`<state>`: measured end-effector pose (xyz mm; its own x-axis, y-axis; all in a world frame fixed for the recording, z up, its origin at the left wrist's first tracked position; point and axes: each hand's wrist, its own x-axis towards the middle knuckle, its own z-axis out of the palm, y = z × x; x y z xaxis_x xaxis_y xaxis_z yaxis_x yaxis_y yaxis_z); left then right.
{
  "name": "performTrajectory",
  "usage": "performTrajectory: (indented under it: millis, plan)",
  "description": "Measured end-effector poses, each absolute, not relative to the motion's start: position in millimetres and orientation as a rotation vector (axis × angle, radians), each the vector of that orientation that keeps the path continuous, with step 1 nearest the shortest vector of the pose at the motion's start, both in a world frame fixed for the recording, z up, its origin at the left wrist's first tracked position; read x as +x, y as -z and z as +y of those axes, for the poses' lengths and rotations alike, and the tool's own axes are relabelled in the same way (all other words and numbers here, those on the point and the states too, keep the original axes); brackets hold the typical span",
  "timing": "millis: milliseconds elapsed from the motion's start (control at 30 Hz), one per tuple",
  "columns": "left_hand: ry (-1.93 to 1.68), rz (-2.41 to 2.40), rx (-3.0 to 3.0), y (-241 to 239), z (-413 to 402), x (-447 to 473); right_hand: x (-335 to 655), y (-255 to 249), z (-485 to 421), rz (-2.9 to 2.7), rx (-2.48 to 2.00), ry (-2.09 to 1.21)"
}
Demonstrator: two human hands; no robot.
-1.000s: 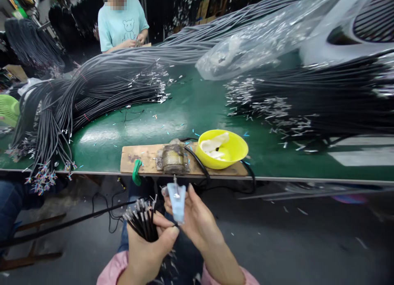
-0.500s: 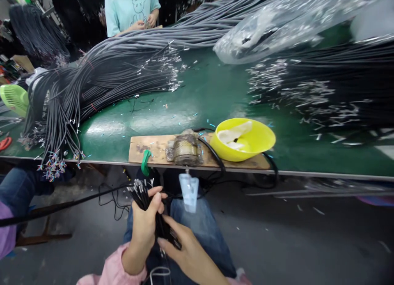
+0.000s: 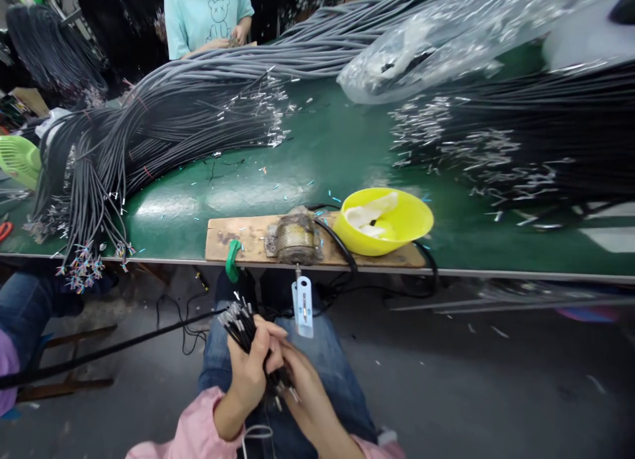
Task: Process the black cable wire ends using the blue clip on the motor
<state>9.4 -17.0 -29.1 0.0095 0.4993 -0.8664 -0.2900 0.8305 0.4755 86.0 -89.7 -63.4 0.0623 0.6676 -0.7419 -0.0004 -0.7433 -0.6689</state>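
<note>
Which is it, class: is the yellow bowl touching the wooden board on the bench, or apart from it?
Touching. The head view shows the yellow bowl resting with its base on the right end of the wooden board, no gap visible beneath it.

Green-topped workbench (image 3: pixel 327 161) spans the view, glare patch on it at 10 o'clock. Grey concrete floor (image 3: pixel 471 393) from 4 to 8 o'clock, littered with small scraps. Wooden stool frame (image 3: pixel 64 360) at 8 o'clock.
</note>
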Motion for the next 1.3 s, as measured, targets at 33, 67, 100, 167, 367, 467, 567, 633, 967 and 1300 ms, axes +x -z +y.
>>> performTrajectory:
  millis: [33, 67, 100, 167, 367, 467, 567, 633, 967, 1300]
  plan:
    - [-0.571, 1.408, 0.183, 27, -18, 6, 92, 61, -82, -0.649, -1.863, -1.726]
    - [-0.519, 1.376, 0.181, 24, -19, 2, 99, 57, -73, -0.603, -1.918, -1.743]
    - [-0.468, 1.35, 0.19, 21, -20, -2, 105, 53, -63, -0.622, -1.933, -1.707]
    - [-0.377, 1.369, 0.27, 15, -21, -9, 116, 43, -41, -0.795, -1.848, -1.585]
    - [-0.283, 1.53, 0.57, 6, -22, -8, 120, 27, -9, -1.19, -1.657, -1.347]
    - [-0.414, 1.664, 0.331, 7, -25, -1, 110, 26, -13, -1.196, -1.752, -1.14]
    - [-0.44, 1.563, 0.038, 10, -31, 4, 99, 28, -24, -0.976, -1.752, -1.191]
    - [-0.419, 1.482, -0.028, 11, -33, 4, 97, 32, -31, -0.76, -1.672, -1.402]
    - [-0.305, 1.46, 0.22, 11, -26, 3, 114, 31, -19, -0.619, -1.546, -1.643]
    - [-0.383, 1.473, 0.566, -6, -12, -2, 111, 21, -11, -1.323, -1.686, -0.857]
